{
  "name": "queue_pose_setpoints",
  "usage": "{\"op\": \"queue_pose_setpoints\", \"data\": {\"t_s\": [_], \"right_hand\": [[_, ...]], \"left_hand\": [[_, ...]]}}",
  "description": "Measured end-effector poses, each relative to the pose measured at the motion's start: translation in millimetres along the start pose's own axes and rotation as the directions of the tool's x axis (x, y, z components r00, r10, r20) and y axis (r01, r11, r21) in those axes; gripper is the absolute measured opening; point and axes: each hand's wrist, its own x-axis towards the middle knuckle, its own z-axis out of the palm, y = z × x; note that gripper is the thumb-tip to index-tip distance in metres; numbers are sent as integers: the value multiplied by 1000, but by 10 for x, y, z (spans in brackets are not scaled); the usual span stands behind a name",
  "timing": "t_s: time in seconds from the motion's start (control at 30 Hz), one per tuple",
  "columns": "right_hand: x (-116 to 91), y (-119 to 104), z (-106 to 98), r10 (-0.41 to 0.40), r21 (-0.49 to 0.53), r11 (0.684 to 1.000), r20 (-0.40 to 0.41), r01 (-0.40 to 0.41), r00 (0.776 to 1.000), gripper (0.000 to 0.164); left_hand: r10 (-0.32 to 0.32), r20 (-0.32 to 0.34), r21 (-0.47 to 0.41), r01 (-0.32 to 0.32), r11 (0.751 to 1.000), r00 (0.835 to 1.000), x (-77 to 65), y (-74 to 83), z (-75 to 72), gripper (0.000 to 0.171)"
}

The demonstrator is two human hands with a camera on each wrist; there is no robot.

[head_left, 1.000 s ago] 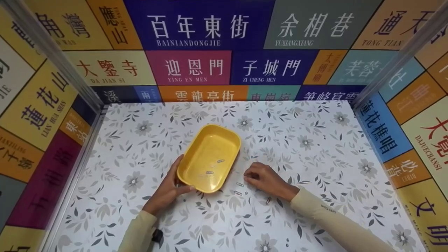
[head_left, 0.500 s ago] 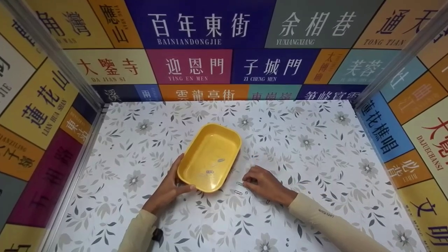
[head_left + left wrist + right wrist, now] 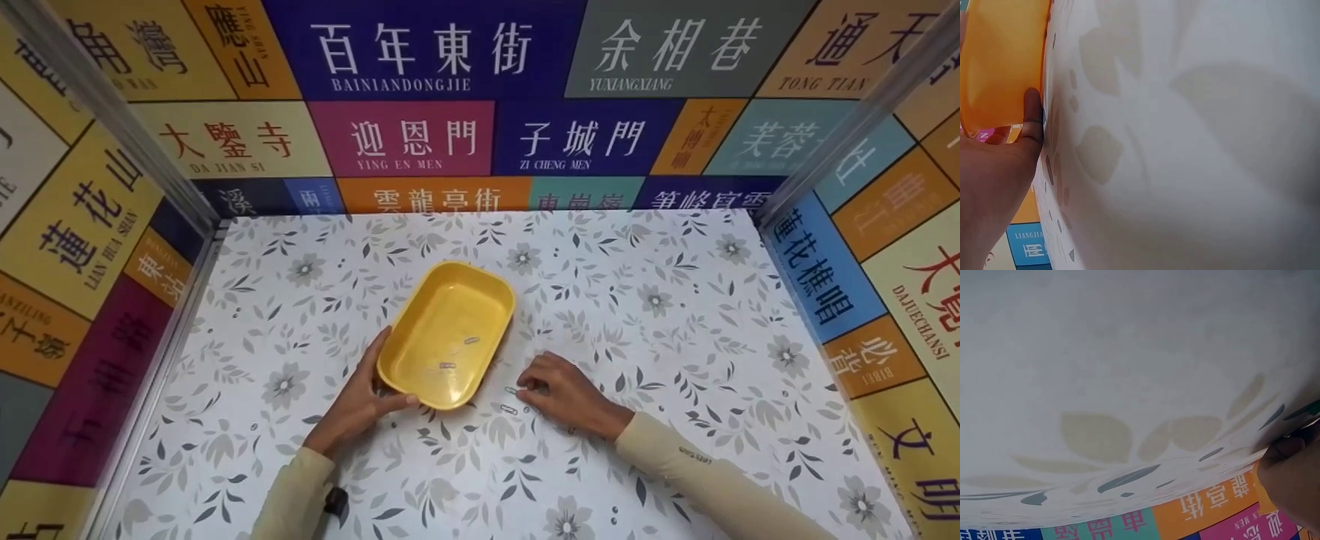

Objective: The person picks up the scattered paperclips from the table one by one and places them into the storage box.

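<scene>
In the head view a yellow plastic tray (image 3: 397, 330) lies slantwise on the table. A few small paper clips (image 3: 448, 366) lie on its floor. My left hand (image 3: 352, 412) grips the tray's near left corner, thumb at the near end and fingers along the side. The left wrist view shows that hand (image 3: 1002, 169) against the tray wall (image 3: 1005, 67). My right hand (image 3: 566, 394) is on the table right of the tray, its curled fingertips pinching one end of a paper clip (image 3: 511, 389). Another paper clip (image 3: 508, 409) lies just nearer. In the right wrist view the fingertips are mostly cut off.
A white cloth (image 3: 300, 300) printed with grey flowers and leaves covers the table. Panels with large Chinese lettering (image 3: 420, 139) wall it in at the back and both sides. A dark band (image 3: 337, 501) shows at the left wrist.
My right hand has moved slightly nearer and left onto the paper clip, its forearm now covering a clip once visible near the wrist. The left hand and tray stay put.
</scene>
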Motion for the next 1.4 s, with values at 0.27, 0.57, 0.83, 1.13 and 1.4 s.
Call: {"op": "queue_pose_setpoints", "data": {"t_s": [0.27, 0.57, 0.83, 1.13, 1.4], "right_hand": [[1, 18, 20, -52, -19, 998, -30, 51, 998, 4], [7, -50, 27, 13, -50, 999, 11, -13, 1000, 5], [19, -96, 21, 70, -63, 996, 40, -67, 997, 6], [3, -90, 22, 48, -38, 998, 3, -48, 999, 12], [-10, -102, -53, 115, 49, 992, -9, -114, 993, 14]], "left_hand": [[-5, -1, -19, 5, 1000, 1000, -10, 2, -3, 125], [-19, -1, -18, 19, 1000, 1000, -19, 18, 1, 126], [-14, -1, -27, 14, 1000, 1000, -12, -5, -7, 123], [-26, 10, -40, 26, 999, 1000, -28, 0, 14, 122], [-80, -13, -6, 80, 997, 997, -26, 18, 33, 123]]}}
